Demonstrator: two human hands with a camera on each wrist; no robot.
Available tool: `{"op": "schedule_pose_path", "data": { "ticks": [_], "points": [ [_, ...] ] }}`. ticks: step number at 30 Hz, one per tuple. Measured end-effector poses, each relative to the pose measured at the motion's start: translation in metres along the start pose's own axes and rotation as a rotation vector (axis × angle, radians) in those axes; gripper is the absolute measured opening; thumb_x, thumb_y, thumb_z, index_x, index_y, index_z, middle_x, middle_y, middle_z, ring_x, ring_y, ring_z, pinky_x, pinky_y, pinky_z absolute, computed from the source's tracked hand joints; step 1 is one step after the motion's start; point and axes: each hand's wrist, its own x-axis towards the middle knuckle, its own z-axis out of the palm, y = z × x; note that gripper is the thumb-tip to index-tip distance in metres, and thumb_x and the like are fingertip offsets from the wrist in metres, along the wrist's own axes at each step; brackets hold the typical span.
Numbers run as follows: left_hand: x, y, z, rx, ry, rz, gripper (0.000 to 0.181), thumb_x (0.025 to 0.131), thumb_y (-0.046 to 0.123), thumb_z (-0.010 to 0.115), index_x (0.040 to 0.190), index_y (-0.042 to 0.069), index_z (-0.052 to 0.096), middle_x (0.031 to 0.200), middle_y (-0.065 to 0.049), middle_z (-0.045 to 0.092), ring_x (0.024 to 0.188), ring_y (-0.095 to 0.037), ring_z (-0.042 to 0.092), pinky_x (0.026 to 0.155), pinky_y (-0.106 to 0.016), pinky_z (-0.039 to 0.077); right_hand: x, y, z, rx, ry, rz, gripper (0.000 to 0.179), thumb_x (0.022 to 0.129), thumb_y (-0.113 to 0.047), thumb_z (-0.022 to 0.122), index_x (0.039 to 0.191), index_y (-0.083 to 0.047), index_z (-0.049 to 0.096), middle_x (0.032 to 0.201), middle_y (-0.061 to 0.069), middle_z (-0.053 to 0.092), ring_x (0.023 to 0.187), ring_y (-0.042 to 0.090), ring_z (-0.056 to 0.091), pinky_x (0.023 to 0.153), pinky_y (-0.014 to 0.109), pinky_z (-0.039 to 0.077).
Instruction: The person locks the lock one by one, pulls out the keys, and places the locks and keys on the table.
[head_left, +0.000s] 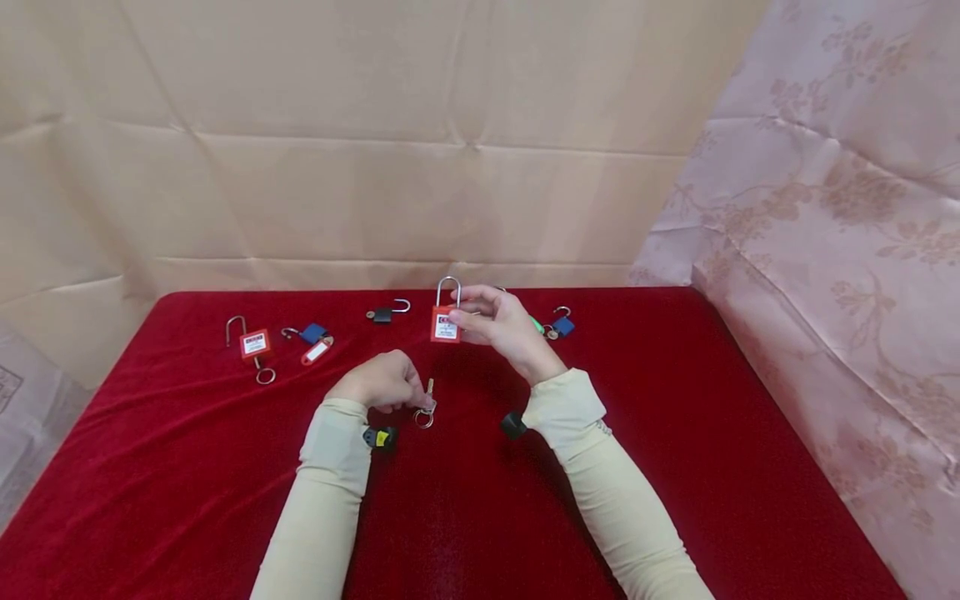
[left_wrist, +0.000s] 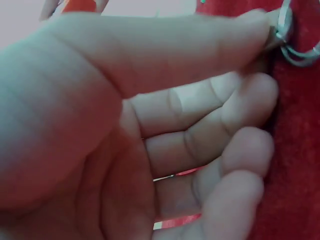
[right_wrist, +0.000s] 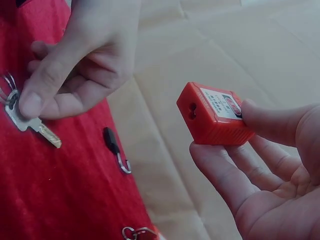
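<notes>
My left hand point(head_left: 384, 382) pinches a key point(right_wrist: 49, 135) between thumb and index finger, its bare blade pointing away from the fingertips. Split rings point(head_left: 423, 419) hang from the key's head. Held up above the far part of the table, a red padlock point(head_left: 446, 326) with a white label is gripped by my right hand point(head_left: 504, 327). Its long metal shackle point(head_left: 448, 282) points upward in the head view. The keyhole point(right_wrist: 192, 111) in the padlock's underside shows in the right wrist view, with no key in it. Key and padlock are apart.
On the red cloth point(head_left: 465, 517) lie another red padlock point(head_left: 256, 343) with a key, a blue padlock point(head_left: 313, 333) with a red tag point(head_left: 317, 351), a black padlock point(head_left: 383, 316) and a second blue padlock point(head_left: 564, 325). A beige curtain point(head_left: 337, 200) hangs behind.
</notes>
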Motion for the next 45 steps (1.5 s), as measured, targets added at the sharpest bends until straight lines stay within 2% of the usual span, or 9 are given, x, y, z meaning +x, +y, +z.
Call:
{"op": "schedule_pose_path", "data": {
  "ticks": [4,8,11,15,18,24,31,39,45],
  "points": [
    [0.001,0.0,-0.001,0.015,0.043,-0.031,0.019,0.086,0.019,0.081,0.07,0.01,0.075,0.059,0.0,0.059,0.05,-0.011,0.047,0.047,-0.025,0.042,0.003,0.005,-0.001,-0.013,-0.007,0.021,0.034,0.095,0.001,0.067,0.128,0.004,0.059,0.113,0.017,0.07,0.094,0.018,0.069,0.085,0.039,0.058],
    [-0.003,0.004,-0.006,0.021,0.101,-0.021,0.015,0.089,0.022,0.078,0.086,0.008,0.074,0.069,-0.005,0.066,0.058,-0.017,0.058,0.054,-0.03,0.049,0.005,0.008,-0.002,-0.033,0.003,0.036,0.035,0.094,0.0,0.068,0.128,0.003,0.06,0.112,0.017,0.069,0.093,0.018,0.069,0.085,0.039,0.058],
    [-0.009,0.011,-0.013,0.038,0.209,0.058,0.023,0.092,0.025,0.075,0.102,0.005,0.072,0.083,-0.008,0.071,0.072,-0.02,0.066,0.067,-0.036,0.055,0.005,0.007,-0.002,-0.035,0.011,0.034,0.035,0.095,0.001,0.068,0.128,0.004,0.059,0.112,0.017,0.069,0.093,0.018,0.069,0.084,0.039,0.058],
    [-0.015,0.02,-0.021,0.023,0.373,0.186,0.035,0.095,0.023,0.07,0.122,0.001,0.067,0.106,-0.012,0.073,0.093,-0.025,0.07,0.086,-0.044,0.055,0.004,0.006,-0.002,-0.031,0.011,0.028,0.035,0.095,0.001,0.067,0.129,0.005,0.058,0.112,0.017,0.069,0.094,0.018,0.069,0.085,0.04,0.058],
    [-0.017,0.024,-0.024,-0.029,0.431,0.244,0.041,0.096,0.021,0.069,0.131,0.002,0.064,0.116,-0.015,0.071,0.1,-0.029,0.069,0.091,-0.047,0.054,0.004,0.006,-0.001,-0.027,0.006,0.031,0.035,0.095,0.0,0.068,0.129,0.004,0.059,0.112,0.017,0.069,0.094,0.019,0.069,0.085,0.041,0.058],
    [-0.019,0.026,-0.023,-0.115,0.439,0.277,0.046,0.096,0.022,0.071,0.135,0.001,0.06,0.119,-0.015,0.069,0.098,-0.028,0.069,0.087,-0.043,0.057,0.006,0.011,0.0,-0.03,-0.011,0.034,0.034,0.095,-0.001,0.068,0.128,0.002,0.059,0.115,0.018,0.069,0.098,0.021,0.069,0.087,0.042,0.057],
    [-0.011,0.023,-0.019,-0.226,0.388,0.241,0.042,0.098,0.018,0.067,0.132,-0.005,0.058,0.113,-0.021,0.07,0.089,-0.037,0.072,0.071,-0.037,0.061,0.005,0.015,0.004,-0.042,-0.031,0.052,0.035,0.095,0.0,0.067,0.129,0.003,0.059,0.117,0.02,0.068,0.099,0.022,0.07,0.088,0.041,0.057],
    [-0.009,0.019,-0.018,-0.146,0.418,0.188,0.037,0.097,0.017,0.066,0.126,-0.006,0.062,0.102,-0.016,0.073,0.085,-0.024,0.071,0.076,-0.035,0.058,0.007,0.019,0.007,-0.07,-0.052,0.088,0.038,0.098,0.003,0.062,0.135,0.011,0.055,0.126,0.025,0.065,0.104,0.024,0.069,0.089,0.041,0.056],
    [-0.004,0.012,-0.015,-0.12,0.415,0.119,0.036,0.097,0.016,0.065,0.125,-0.007,0.063,0.095,-0.014,0.074,0.079,-0.02,0.069,0.072,-0.032,0.055,0.009,0.024,0.003,-0.079,-0.046,0.126,0.034,0.101,0.001,0.057,0.134,0.011,0.058,0.129,0.024,0.063,0.111,0.028,0.067,0.092,0.043,0.054]
  ]
}}
